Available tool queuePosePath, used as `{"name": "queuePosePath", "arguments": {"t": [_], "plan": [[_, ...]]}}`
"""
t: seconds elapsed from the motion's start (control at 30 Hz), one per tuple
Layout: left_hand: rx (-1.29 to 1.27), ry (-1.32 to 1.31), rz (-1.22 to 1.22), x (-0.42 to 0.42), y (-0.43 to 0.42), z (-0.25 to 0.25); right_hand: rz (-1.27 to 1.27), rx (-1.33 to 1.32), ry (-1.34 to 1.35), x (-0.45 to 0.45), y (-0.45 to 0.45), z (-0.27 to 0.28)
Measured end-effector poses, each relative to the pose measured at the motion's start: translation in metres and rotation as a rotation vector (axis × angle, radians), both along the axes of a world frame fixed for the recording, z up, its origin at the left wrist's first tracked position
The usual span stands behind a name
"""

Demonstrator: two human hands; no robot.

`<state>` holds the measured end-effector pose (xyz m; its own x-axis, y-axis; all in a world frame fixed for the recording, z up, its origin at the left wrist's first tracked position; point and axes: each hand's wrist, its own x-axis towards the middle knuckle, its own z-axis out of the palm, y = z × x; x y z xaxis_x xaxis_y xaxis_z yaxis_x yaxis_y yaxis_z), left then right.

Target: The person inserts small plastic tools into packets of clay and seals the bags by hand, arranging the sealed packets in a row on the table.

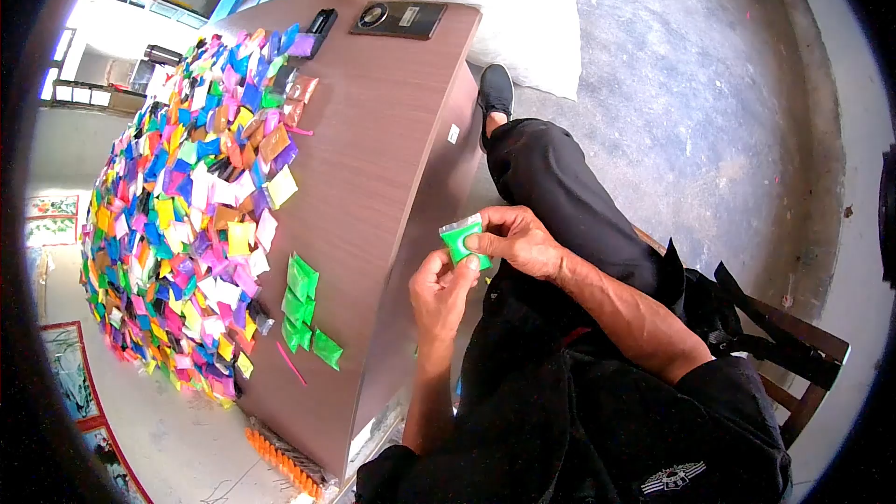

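A small clear packet of bright green material (456,237) is pinched between both hands, just off the table's edge and above my lap. My left hand (441,291) grips its lower side with thumb and fingers. From the other side, my right hand (516,241) presses the packet with its thumb on the front. On the table nearby lies a short row of similar green packets (299,289), with one more green packet (327,348) set at an angle beside them. What fills the packets cannot be made out.
A large heap of multicoloured packets (187,215) covers the far part of the brown table (373,131). A phone (399,20) lies near one corner, with a black object (322,22) beside it. A pink stick (291,364) rests near the green packets. White plastic sheeting (523,9) spreads over the floor.
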<state>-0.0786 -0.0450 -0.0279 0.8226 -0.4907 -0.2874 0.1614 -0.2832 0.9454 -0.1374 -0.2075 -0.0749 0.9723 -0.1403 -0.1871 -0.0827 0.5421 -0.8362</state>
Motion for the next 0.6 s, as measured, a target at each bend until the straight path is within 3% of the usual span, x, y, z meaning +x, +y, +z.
{"name": "queuePosePath", "arguments": {"t": [0.2, 0.37, 0.6], "plan": [[-0.025, 0.074, 0.041, 0.000, -0.005, 0.004, -0.037, 0.040, 0.000, 0.001, 0.000, 0.001], [0.058, -0.144, -0.046, 0.004, 0.005, -0.003, 0.008, 0.027, -0.029, 0.001, 0.002, -0.004], [0.068, -0.126, -0.012, 0.003, 0.000, -0.001, 0.001, -0.043, 0.012, 0.000, -0.002, 0.004]]}}
